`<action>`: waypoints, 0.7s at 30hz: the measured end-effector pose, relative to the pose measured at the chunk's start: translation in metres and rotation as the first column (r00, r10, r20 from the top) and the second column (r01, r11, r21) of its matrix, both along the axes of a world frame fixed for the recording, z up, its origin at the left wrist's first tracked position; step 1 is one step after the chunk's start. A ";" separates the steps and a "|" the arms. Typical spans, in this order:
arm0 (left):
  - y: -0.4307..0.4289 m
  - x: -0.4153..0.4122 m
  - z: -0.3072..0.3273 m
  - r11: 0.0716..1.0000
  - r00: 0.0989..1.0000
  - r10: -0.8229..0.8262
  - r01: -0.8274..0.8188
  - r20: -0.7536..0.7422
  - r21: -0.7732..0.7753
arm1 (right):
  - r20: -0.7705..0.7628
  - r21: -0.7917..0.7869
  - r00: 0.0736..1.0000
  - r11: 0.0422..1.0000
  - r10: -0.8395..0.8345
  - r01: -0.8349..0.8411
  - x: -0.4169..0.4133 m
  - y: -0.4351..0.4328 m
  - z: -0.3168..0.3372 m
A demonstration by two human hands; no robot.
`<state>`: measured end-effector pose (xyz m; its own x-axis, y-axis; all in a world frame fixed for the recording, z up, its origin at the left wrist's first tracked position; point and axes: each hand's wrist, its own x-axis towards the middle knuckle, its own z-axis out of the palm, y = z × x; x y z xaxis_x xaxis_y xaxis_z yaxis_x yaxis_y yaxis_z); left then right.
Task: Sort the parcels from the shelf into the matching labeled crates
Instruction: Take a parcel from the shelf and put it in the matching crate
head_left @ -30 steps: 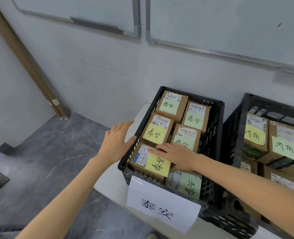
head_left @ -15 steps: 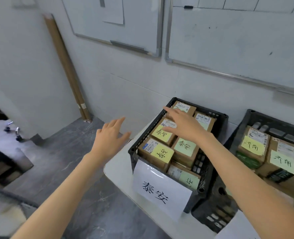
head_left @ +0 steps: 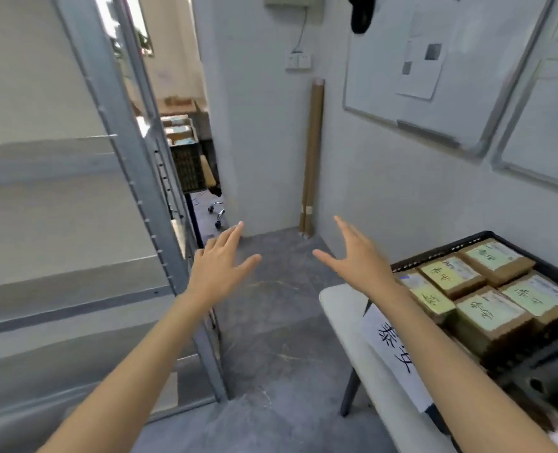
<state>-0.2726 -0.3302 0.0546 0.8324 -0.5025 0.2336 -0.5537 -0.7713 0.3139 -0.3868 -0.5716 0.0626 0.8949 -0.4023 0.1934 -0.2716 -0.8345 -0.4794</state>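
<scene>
You are between parcels, so the step in hand looks like a trip to the shelf point(head_left: 130, 152) on your left for the next one. Your left hand point(head_left: 220, 269) and right hand point(head_left: 357, 259) stretch forward over the floor, fingers spread and holding nothing. Sorted parcels point(head_left: 490, 313) sit packed in the crate point(head_left: 434, 251) at your right. Next, find a shelf parcel and read its label.

Pale plain walls point(head_left: 385, 191) meet a grey marbled floor point(head_left: 280, 322). Tall brown cardboard tubes point(head_left: 312, 152) stand in the corner (metal-framed whiteboards point(head_left: 385, 60) hang rightward).
</scene>
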 end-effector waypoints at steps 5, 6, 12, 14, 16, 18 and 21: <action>0.124 -0.024 0.003 0.965 0.962 0.259 -0.261 0.081 0.011 | 0.028 -0.070 0.963 0.962 0.267 -0.264 0.042 0.115 0.005; 0.148 -0.030 0.004 0.950 0.946 0.310 -0.312 0.092 0.018 | 0.030 -0.087 0.947 0.945 0.320 -0.316 0.048 0.140 0.007; 0.283 -0.068 0.007 0.820 0.816 0.566 -0.571 0.113 0.017 | 0.020 -0.151 0.802 0.795 0.597 -0.588 0.075 0.287 0.013; 0.326 -0.082 0.007 0.770 0.767 0.631 -0.637 0.119 0.025 | 0.014 -0.148 0.746 0.739 0.666 -0.657 0.080 0.336 0.016; 0.368 -0.096 0.008 0.718 0.717 0.688 -0.695 0.114 0.036 | 0.025 -0.147 0.684 0.680 0.729 -0.718 0.084 0.384 0.018; 0.408 -0.107 0.008 0.670 0.669 0.735 -0.742 0.108 0.039 | 0.029 -0.141 0.629 0.626 0.777 -0.767 0.087 0.432 0.020; 0.468 -0.119 0.007 0.624 0.623 0.776 -0.781 0.100 0.031 | 0.025 -0.147 0.570 0.567 0.821 -0.810 0.092 0.503 0.021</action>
